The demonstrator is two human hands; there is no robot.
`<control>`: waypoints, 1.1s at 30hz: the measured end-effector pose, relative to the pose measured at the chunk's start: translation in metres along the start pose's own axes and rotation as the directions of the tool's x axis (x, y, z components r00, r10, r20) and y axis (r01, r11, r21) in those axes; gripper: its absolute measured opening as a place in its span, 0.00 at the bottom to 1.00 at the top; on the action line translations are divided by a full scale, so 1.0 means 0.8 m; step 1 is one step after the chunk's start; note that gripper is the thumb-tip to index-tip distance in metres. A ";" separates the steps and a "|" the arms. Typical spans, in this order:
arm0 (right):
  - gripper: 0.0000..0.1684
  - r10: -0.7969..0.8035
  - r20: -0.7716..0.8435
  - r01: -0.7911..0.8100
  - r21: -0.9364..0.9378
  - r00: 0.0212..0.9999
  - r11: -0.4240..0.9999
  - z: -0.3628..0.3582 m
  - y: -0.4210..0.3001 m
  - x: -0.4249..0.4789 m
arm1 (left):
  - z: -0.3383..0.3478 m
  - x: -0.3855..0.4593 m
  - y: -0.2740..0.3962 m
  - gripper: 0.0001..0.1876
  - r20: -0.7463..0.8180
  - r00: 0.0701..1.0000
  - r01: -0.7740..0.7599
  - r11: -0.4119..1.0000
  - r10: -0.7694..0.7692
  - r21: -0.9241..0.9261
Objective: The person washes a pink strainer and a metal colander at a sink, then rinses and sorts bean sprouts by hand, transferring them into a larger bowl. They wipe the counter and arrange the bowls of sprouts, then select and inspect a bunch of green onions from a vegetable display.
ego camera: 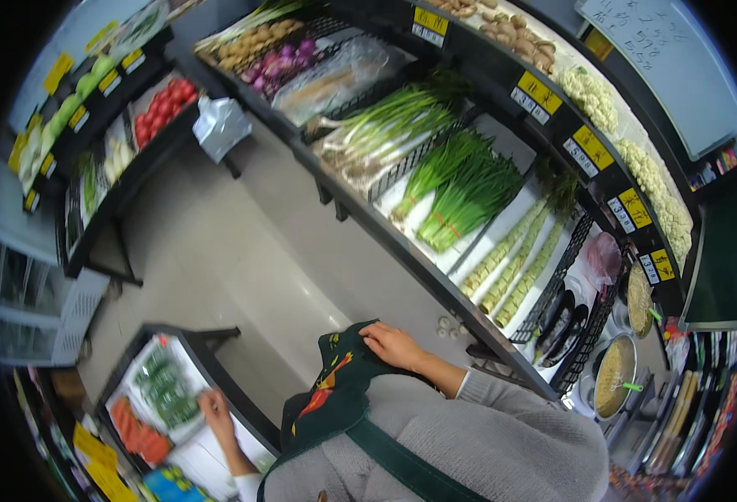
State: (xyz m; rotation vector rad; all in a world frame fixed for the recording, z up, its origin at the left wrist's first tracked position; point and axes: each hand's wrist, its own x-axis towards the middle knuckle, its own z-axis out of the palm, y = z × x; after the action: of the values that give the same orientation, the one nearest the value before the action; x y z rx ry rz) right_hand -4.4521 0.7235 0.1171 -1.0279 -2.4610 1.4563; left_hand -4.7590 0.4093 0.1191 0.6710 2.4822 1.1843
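My right hand lies on the upper edge of a dark green apron with a red and orange print, its fingers bent; whether it grips the cloth cannot be told. At the lower left, my left hand is over the edge of a display table, beside wrapped green vegetables, its fingers curled close together. Nothing clear shows in it. Orange-red carrots, seemingly wrapped, lie past the greens in the same tray. A blue and yellow-green package sits nearer to me.
A long black stand runs along the right with scallions, bundled chives, long stem lettuce and eggplants. Cauliflower fills the upper shelf. Another stand holds tomatoes, with plastic bags at its corner. Grey floor lies between.
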 end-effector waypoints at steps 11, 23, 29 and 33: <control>0.16 -0.080 0.116 0.111 -0.292 0.990 0.950 -0.001 -0.046 0.405 | 0.004 0.367 0.495 0.19 0.453 -0.069 -0.403 0.390 0.889 -0.828; 0.19 -0.357 0.418 0.501 -0.309 0.835 0.809 -0.044 -0.298 0.921 | -0.127 0.745 0.524 0.25 0.458 -0.315 -0.604 0.196 0.831 -0.772; 0.17 -0.410 0.392 0.555 -0.404 0.823 0.727 -0.077 -0.469 1.132 | -0.212 0.927 0.511 0.23 0.636 -0.117 -0.412 0.546 0.763 -0.730; 0.16 -0.528 0.324 0.617 -0.345 0.785 0.707 -0.080 -0.547 1.271 | -0.230 1.057 0.512 0.15 0.452 -0.153 -0.594 0.284 0.879 -0.753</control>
State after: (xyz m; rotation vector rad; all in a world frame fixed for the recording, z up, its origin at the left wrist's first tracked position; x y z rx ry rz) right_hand -5.4230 1.2397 0.2614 -0.0652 -2.9402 0.8526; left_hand -5.4427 0.9670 0.4918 2.1887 0.7306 0.9566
